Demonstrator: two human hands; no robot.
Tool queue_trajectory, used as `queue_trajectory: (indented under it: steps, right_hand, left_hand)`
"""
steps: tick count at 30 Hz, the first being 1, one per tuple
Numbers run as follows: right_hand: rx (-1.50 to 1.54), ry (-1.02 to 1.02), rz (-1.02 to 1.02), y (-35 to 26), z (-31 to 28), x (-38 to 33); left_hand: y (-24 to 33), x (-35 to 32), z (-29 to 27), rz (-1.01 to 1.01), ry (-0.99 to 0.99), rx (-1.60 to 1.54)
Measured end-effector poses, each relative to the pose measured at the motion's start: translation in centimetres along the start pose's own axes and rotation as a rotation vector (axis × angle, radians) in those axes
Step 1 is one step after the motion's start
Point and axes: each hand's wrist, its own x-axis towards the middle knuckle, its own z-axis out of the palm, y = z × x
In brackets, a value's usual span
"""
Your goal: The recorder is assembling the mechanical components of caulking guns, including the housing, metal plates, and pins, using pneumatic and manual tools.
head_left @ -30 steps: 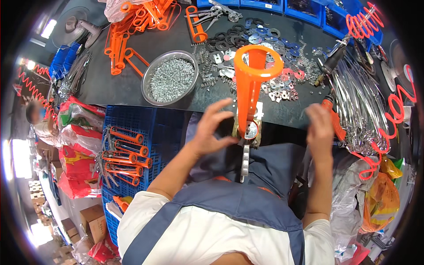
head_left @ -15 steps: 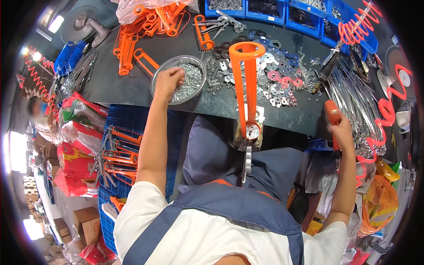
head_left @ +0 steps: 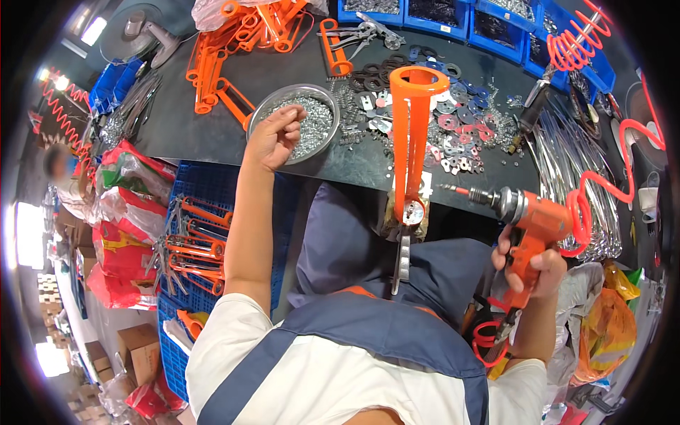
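Observation:
My right hand [head_left: 533,268] grips an orange power screwdriver [head_left: 542,219] with its bit pointing left toward the table edge. My left hand [head_left: 276,137] is closed in a pinch over the near side of a round metal bowl [head_left: 333,134] of small silver fasteners. Whatever lies between its fingertips is too small to make out. Between my hands, an orange caulking gun frame [head_left: 409,134] stands up at the table edge, its silver handle [head_left: 402,262] extending toward my lap. The bit is to the right of the frame's lower end, apart from it.
Loose washers, plates and springs [head_left: 453,120] cover the table behind the frame. Metal rods [head_left: 574,170] lie at right beside a red coiled hose [head_left: 582,219]. Orange frames [head_left: 205,81] pile up at back left, blue bins [head_left: 439,15] at the back. A blue crate [head_left: 202,184] holds caulking guns [head_left: 195,248].
My right hand has brought the power screwdriver inward and turned it so the bit points left. My left hand has drawn slightly back from the fasteners, fingers still pinched.

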Motion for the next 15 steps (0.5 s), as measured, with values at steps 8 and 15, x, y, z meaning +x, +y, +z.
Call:
queue_trajectory:
  steps: [8,15]
  right_hand:
    - [0.079,-0.049,0.056,2.1,1.3,0.6]
    - [-0.004,-0.103,0.038,3.4,2.0,0.6]
  left_hand:
    - [0.2,0.4,-1.7,-0.003,-0.097,-0.009]
    - [-4.3,-6.9,3.4,-0.204,-0.162,-0.246]
